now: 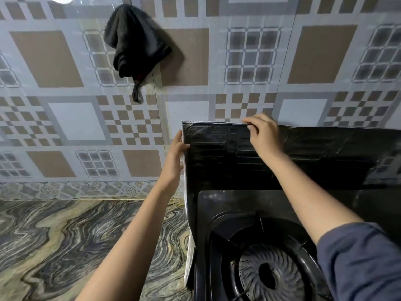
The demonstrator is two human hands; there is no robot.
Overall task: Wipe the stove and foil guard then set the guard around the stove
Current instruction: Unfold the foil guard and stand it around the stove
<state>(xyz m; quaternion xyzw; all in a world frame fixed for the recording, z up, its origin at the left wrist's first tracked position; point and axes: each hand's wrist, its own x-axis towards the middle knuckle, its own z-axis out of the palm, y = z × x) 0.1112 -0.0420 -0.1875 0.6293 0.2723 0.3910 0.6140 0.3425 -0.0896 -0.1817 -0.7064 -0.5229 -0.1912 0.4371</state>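
A black gas stove [219, 205] sits at the lower right, its round burner [269, 276] showing. The foil guard [217, 157], dark and embossed on its inner face, stands upright behind the stove and along its left side. My left hand [174, 155] presses flat against the guard's outer left corner edge. My right hand [262, 131] pinches the guard's top edge from above. A dark cloth [134, 40] hangs on the tiled wall, apart from both hands.
A marbled countertop [65, 246] stretches to the left of the stove. The patterned tile wall [76, 120] rises directly behind the guard. The guard runs on to the right, out of frame.
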